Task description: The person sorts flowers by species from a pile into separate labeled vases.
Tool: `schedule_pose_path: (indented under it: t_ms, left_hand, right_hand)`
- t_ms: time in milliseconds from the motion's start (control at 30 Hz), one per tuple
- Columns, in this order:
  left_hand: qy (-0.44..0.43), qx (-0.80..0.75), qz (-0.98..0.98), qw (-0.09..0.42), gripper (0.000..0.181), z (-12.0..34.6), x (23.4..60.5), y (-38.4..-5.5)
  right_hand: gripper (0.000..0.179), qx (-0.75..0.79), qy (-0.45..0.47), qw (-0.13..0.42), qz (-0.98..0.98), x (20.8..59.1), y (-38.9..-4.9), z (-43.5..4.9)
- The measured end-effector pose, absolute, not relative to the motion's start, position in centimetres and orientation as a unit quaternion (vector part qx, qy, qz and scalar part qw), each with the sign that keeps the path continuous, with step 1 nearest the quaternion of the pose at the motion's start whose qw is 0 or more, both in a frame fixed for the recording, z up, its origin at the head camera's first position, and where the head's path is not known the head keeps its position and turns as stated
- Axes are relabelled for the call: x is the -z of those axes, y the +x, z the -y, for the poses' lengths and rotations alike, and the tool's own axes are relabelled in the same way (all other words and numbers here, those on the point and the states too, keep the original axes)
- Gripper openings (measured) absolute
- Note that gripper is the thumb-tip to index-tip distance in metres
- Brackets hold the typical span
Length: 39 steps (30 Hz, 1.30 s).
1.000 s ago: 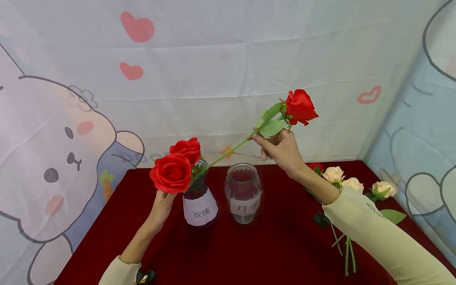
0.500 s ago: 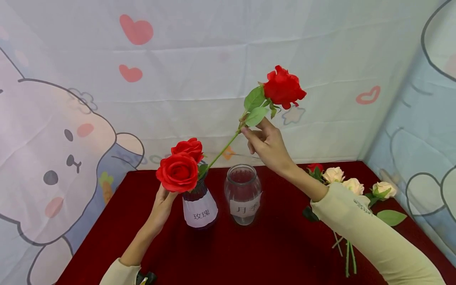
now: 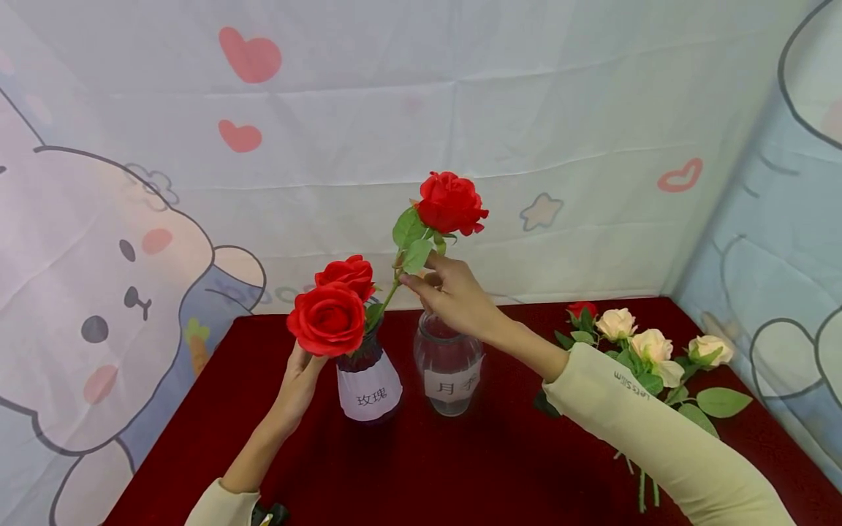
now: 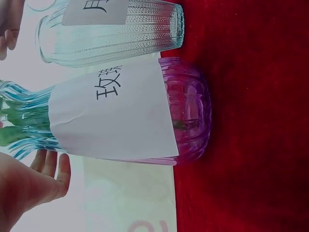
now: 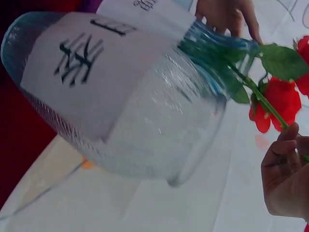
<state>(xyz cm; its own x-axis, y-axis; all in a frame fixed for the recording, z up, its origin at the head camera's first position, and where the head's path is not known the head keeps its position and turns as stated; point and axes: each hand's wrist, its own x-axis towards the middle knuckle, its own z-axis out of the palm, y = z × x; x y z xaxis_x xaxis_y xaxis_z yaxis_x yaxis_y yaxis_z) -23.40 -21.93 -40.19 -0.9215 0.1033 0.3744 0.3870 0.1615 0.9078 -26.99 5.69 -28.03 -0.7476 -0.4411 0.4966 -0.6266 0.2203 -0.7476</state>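
Note:
My right hand (image 3: 457,296) pinches the green stem of a red rose (image 3: 450,203), just below its leaves. The stem slants down into the neck of a blue-purple glass vase (image 4: 190,111) with a white paper label (image 3: 370,391). Two more red roses (image 3: 329,319) stand in this vase and lean left. My left hand (image 3: 297,383) is beside the vase neck, under the front bloom, which hides part of its fingers. In the left wrist view its fingers (image 4: 63,169) lie loosely bent at the neck. Right of the vase stands a clear glass jar (image 3: 447,369), also labelled.
On the right of the dark red cloth (image 3: 460,467) lie several cream roses (image 3: 651,345) and a red one (image 3: 582,308) with leaves and stems. A printed backdrop (image 3: 368,131) hangs behind the table.
My right hand has moved left and down from the right, bringing the red rose more upright, its stem deeper in the vase. The left hand shifted slightly right, then stayed.

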Motion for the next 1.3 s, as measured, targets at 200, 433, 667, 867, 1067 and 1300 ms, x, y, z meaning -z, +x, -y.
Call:
schedule_pose_path:
  t_ms: [200, 433, 667, 867, 1067, 1300]
  left_hand:
    - [-0.158, 0.628, 0.754, 0.111, 0.050, 22.0, 40.3, -23.3]
    - [-0.168, 0.635, 0.746, 0.111, 0.052, 22.0, 40.6, -23.3]
    - [-0.162, 0.631, 0.750, 0.115, 0.053, 22.0, 40.5, -23.4]
    - [-0.161, 0.628, 0.753, 0.114, 0.054, 21.9, 40.4, -23.4]
    - [-0.148, 0.629, 0.755, 0.114, 0.049, 21.9, 40.3, -23.3]
    - [-0.150, 0.636, 0.748, 0.116, 0.046, 21.9, 40.4, -23.3]
  right_hand:
    - [0.019, -0.498, 0.349, 0.062, 0.792, 28.9, -26.8, -4.5]
    - [0.024, -0.474, 0.383, 0.052, 0.791, 29.7, -26.7, -3.5]
    - [0.031, -0.476, 0.377, 0.068, 0.792, 30.4, -26.6, -3.2]
    - [0.048, -0.434, 0.362, 0.098, 0.819, 31.0, -26.5, -2.7]
    - [0.057, -0.410, 0.385, 0.100, 0.821, 31.4, -26.1, -2.5]
    - [0.046, -0.364, 0.404, 0.119, 0.831, 31.6, -25.8, -2.6]
